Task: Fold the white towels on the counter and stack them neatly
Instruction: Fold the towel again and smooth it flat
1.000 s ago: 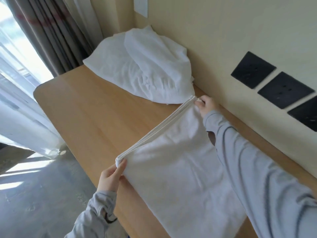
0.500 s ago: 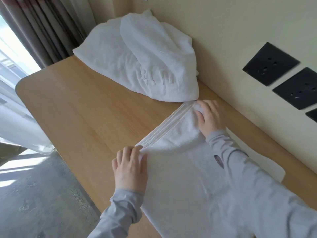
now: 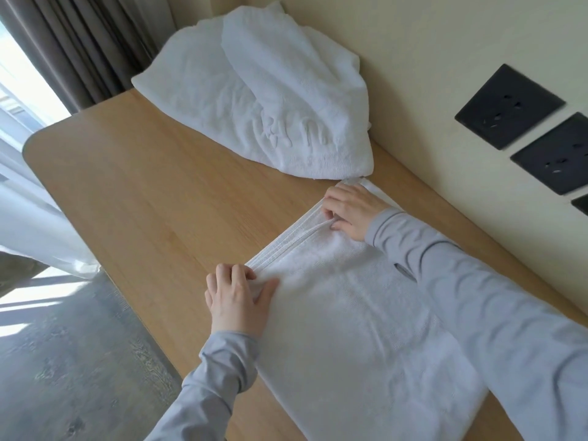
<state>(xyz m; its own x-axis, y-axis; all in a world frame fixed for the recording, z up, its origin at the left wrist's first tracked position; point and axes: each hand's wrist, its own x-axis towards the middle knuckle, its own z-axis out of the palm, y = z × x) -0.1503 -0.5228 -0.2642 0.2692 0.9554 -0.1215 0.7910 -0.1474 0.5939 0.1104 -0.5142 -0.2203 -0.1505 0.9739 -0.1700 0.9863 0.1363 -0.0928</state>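
Observation:
A white towel [image 3: 366, 329] lies folded flat on the wooden counter [image 3: 143, 192], its banded hem running from lower left to upper right. My left hand [image 3: 237, 297] sits on the hem's near corner, fingers curled over the edge and thumb spread on the cloth. At the far corner, my right hand [image 3: 350, 211] pinches a raised strip of the hem between curled fingers. Behind it, a heap of unfolded white towels [image 3: 254, 100] lies against the wall, almost touching the flat towel's far corner.
Black wall sockets [image 3: 509, 106] line the cream wall on the right. Grey curtains [image 3: 79, 43] hang at the counter's far left end. The counter's rounded left edge drops to a grey floor [image 3: 63, 361].
The towel's hem, held up off the counter a second ago, now lies flat. Both hands came down with it and curl on its two corners.

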